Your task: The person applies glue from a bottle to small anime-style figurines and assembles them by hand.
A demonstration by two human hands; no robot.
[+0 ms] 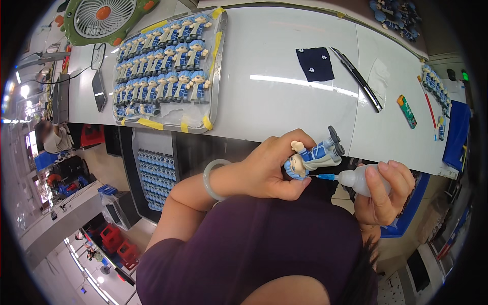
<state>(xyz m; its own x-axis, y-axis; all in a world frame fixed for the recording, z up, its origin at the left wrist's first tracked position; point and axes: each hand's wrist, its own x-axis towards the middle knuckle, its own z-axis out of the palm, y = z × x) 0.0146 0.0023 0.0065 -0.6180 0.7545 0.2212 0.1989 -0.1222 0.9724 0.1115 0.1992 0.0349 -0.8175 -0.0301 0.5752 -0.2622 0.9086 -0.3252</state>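
In front of the table's near edge, my left hand (272, 170) grips a small figurine (315, 155) with blue hair, a blue-and-white outfit and dark shoes. It lies sideways, its head toward my palm and its feet pointing up and right. My right hand (384, 195) is wrapped round a white squeeze bottle (363, 180) with a thin blue nozzle tip (325, 177). The tip points left and comes close to the figurine's head; whether they touch I cannot tell. A pale bangle (207, 180) circles my left wrist.
A metal-rimmed tray (219, 66) holds rows of similar figurines on the table's left. Behind it stands a green fan (101, 15). Toward the right lie a dark cloth (315, 64), a black knife-like tool (358, 81), a green lighter (406, 112) and a red stick (428, 101). More figurines fill a lower tray (156, 178).
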